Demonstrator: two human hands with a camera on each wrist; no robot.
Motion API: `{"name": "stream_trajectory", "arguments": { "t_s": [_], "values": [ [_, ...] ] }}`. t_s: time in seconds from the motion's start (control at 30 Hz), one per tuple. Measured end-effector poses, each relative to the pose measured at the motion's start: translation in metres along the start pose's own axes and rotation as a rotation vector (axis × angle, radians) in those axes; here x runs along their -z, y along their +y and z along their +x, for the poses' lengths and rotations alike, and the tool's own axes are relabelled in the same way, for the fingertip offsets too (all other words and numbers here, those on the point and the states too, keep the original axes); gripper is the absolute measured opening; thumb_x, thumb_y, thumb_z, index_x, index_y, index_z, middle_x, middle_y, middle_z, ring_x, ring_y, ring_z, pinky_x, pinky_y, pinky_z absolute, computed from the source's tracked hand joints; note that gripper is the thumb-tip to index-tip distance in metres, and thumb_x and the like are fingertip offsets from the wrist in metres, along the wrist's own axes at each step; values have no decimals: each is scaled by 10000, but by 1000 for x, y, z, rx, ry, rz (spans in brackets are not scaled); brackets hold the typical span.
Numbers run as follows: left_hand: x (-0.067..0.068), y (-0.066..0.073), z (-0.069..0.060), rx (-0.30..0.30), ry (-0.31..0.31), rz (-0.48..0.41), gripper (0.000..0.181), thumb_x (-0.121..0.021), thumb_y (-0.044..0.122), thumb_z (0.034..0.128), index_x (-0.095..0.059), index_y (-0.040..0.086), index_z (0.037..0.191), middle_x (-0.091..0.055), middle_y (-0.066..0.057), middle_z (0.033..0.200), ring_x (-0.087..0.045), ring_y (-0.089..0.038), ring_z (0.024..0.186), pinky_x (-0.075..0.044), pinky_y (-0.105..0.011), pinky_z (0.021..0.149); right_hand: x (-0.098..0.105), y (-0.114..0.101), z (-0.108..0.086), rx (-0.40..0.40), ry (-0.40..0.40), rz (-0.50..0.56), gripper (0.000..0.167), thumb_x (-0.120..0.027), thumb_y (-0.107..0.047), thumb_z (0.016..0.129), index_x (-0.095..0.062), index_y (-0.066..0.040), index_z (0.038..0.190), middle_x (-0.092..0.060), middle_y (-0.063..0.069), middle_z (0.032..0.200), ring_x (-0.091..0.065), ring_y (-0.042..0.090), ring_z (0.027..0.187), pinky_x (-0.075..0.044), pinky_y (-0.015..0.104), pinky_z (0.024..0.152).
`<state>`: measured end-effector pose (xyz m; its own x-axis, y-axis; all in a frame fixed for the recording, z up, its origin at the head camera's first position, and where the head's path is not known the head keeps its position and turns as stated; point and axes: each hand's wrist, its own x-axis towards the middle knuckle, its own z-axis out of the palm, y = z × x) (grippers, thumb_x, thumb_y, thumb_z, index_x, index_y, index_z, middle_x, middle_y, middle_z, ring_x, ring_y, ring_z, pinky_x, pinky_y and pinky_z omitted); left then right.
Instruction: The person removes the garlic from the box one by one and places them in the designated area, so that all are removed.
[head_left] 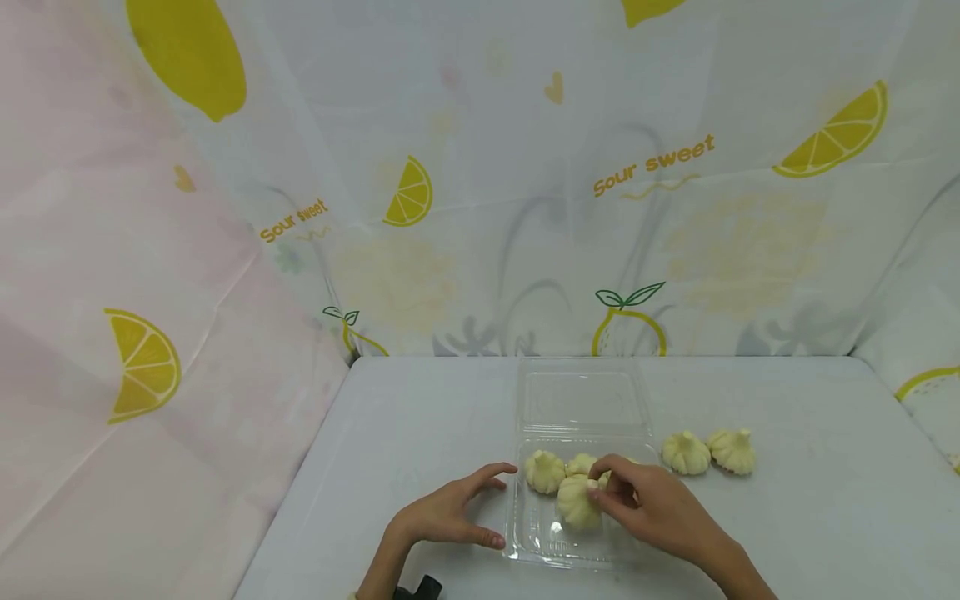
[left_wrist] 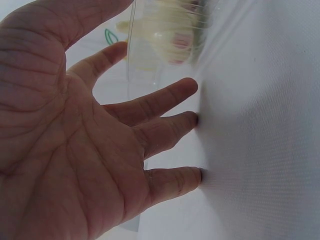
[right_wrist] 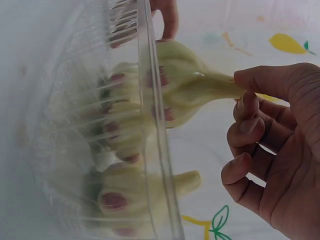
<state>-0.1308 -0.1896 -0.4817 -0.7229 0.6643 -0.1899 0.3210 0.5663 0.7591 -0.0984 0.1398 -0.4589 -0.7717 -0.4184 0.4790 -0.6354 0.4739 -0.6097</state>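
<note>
A pale garlic bulb [head_left: 577, 502] with a knobbly stem hangs partly above a clear plastic box [head_left: 551, 557]. My right hand [head_left: 663, 510] pinches its stem between thumb and forefinger; in the right wrist view this garlic [right_wrist: 182, 82] tips out over the box wall. Inside the box sit another garlic bulb [head_left: 543, 472] at the left and a garlic bulb [head_left: 580, 463] at the back, with more partly covered by my right hand. Beside the box's left edge, my left hand [head_left: 448, 510] has spread fingers; several of its fingertips [left_wrist: 187, 120] rest on the table.
The box's clear lid [head_left: 577, 400] lies folded back behind it. Two garlic bulbs, one [head_left: 686, 453] beside the other [head_left: 732, 452], stand on the white table [head_left: 817, 517] to the right. A lemon-print cloth [head_left: 480, 275] hangs behind. A black object [head_left: 427, 588] shows by my left wrist.
</note>
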Motion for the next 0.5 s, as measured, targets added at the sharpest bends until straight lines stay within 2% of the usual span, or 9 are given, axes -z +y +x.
{"name": "stream_trajectory", "arguments": {
  "t_s": [0.23, 0.5],
  "values": [
    [0, 0, 0, 2, 0, -8, 879, -819, 439, 792, -313, 348, 1505, -553, 65, 1341, -418, -195, 1343, -350, -521, 1065, 18, 1, -1, -10, -2, 23, 235, -764, -154, 879, -612, -283, 1004, -464, -246, 662, -415, -58, 557, -384, 165, 483],
    [1, 2, 0, 1, -2, -11, 874, -819, 440, 792, -318, 347, 1502, -555, 65, 1332, -421, -184, 1338, -347, -507, 1070, 35, 8, -2, 1, 15, 95, 277, -749, -55, 873, -605, -233, 1030, -483, -228, 655, -421, -40, 549, -399, 175, 479]
  ]
}}
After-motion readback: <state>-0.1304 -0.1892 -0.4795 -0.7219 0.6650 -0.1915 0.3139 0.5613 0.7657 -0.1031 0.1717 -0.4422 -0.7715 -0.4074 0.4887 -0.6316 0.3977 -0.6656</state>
